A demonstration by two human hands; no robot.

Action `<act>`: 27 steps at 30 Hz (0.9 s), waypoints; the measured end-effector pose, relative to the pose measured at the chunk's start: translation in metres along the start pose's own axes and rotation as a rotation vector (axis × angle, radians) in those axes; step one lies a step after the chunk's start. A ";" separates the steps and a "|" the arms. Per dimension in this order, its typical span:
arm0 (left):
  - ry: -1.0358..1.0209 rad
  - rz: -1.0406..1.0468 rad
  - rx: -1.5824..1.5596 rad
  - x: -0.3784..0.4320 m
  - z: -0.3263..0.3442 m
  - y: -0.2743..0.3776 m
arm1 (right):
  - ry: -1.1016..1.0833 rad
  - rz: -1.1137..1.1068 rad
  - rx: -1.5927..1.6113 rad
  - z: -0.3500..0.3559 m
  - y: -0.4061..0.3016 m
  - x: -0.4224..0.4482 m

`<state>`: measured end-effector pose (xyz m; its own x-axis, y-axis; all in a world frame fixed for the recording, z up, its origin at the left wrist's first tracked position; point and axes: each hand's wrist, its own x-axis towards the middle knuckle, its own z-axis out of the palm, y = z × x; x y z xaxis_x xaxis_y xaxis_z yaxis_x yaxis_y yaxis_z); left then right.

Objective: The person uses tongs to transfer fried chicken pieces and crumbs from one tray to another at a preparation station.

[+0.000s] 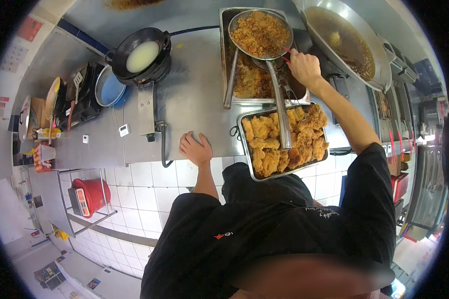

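Observation:
My left hand (196, 148) rests palm down on the front edge of the steel counter, fingers apart, holding nothing. My right hand (305, 69) is closed around a red utensil (286, 58); two red ends poke out toward the strainer, and its exact kind is unclear. Beside it, a round mesh strainer (261, 35) full of brown fried crumbs sits over a deep steel pan (227, 74) holding dark oil and crumbs. The strainer's handle crosses a metal tray (249, 170) of fried chicken pieces (271, 160). Thin wire tongs (292, 96) lean between pan and tray.
At right stands a large wok (344, 48) of brown oil. Left of the pan, a black wok (138, 56) with pale liquid sits on a burner. A blue-bottomed strainer (110, 88), a small white timer (124, 130) and a gas hose (164, 145) lie left. Below is a red bucket (93, 194).

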<state>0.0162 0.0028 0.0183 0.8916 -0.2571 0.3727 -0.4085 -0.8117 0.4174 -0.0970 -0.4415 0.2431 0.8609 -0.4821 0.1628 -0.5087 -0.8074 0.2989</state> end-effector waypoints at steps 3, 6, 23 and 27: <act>0.005 0.000 0.025 0.001 -0.001 0.000 | -0.012 0.129 0.167 0.011 0.013 -0.003; 0.013 0.000 0.025 0.001 0.000 -0.001 | -0.017 0.250 0.265 0.021 0.027 -0.006; -0.008 -0.009 0.032 0.000 -0.003 -0.001 | 0.076 0.054 -0.360 0.059 -0.021 0.039; 0.020 0.017 0.014 0.001 -0.002 0.003 | 0.094 0.042 -0.444 0.074 -0.020 0.053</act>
<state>0.0156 0.0015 0.0219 0.8804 -0.2607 0.3962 -0.4208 -0.8147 0.3989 -0.0423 -0.4762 0.1762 0.8474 -0.4621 0.2616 -0.5062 -0.5542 0.6608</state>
